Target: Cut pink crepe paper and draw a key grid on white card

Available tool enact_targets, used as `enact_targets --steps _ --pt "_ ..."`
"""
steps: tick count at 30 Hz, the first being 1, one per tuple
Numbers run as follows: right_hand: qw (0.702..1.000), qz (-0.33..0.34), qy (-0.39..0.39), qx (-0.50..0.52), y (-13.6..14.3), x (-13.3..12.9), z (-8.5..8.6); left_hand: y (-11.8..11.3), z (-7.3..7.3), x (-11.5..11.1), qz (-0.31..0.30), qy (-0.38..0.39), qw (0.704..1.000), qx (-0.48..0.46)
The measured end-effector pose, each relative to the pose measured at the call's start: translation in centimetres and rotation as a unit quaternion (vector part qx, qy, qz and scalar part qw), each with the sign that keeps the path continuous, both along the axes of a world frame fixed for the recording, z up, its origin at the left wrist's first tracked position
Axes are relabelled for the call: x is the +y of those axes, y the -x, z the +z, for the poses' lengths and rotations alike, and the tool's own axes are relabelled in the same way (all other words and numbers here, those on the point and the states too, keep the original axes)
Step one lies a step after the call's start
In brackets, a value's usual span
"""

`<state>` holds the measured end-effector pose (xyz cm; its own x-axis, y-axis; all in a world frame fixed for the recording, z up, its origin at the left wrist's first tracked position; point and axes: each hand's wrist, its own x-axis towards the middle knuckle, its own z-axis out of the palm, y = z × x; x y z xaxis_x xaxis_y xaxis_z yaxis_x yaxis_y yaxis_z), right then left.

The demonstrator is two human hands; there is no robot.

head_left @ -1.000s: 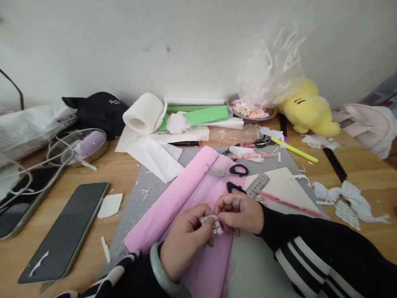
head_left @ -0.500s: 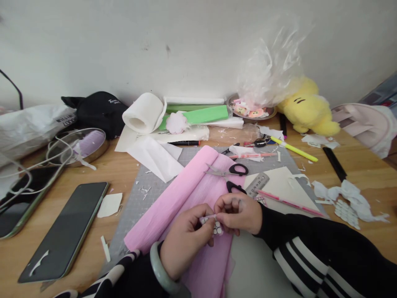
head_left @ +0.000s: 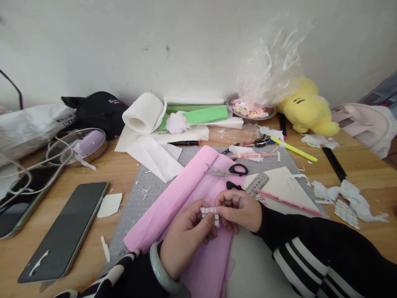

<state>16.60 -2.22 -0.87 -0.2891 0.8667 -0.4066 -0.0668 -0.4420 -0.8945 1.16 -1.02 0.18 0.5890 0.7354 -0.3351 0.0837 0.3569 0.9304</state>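
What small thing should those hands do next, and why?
Perhaps steady the dotted sheet with the left hand and pick gently at its edge with the right hand: the left pinches the sheet, and the right is at that edge.

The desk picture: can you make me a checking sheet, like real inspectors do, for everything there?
Surface: wooden desk, partly covered by a gray cutting mat.
Job's things: small sheet of round white dots, held; pink crepe paper, black-handled scissors lying mostly on it.
Clutter: torn paper scraps at right; paper roll and yellow plush toy at back; smartphone at left.
Hands: left hand pinches the sheet; right hand is at its edge, grip unclear.
Cables: white cable looped at left.
Surroundings: pale wall behind, with small dark marks.
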Motion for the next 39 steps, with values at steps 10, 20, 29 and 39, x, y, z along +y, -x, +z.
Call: enact_targets --steps 10,20,29,39 --pt "0.999 0.008 0.022 -0.031 0.1 -0.2 0.7 0.1 0.1 -0.2 0.034 -0.012 0.999 0.016" --pt "1.0 -0.014 0.016 -0.007 0.1 0.1 0.4 0.3 0.0 -0.1 0.041 -0.034 0.999 -0.01" --pt "0.999 -0.04 0.019 0.004 0.2 0.3 0.5 0.6 0.2 0.0 0.017 -0.015 0.998 -0.052" --pt "0.999 -0.036 0.024 0.002 0.2 0.3 0.6 0.2 0.2 -0.1 0.006 0.001 0.999 -0.051"
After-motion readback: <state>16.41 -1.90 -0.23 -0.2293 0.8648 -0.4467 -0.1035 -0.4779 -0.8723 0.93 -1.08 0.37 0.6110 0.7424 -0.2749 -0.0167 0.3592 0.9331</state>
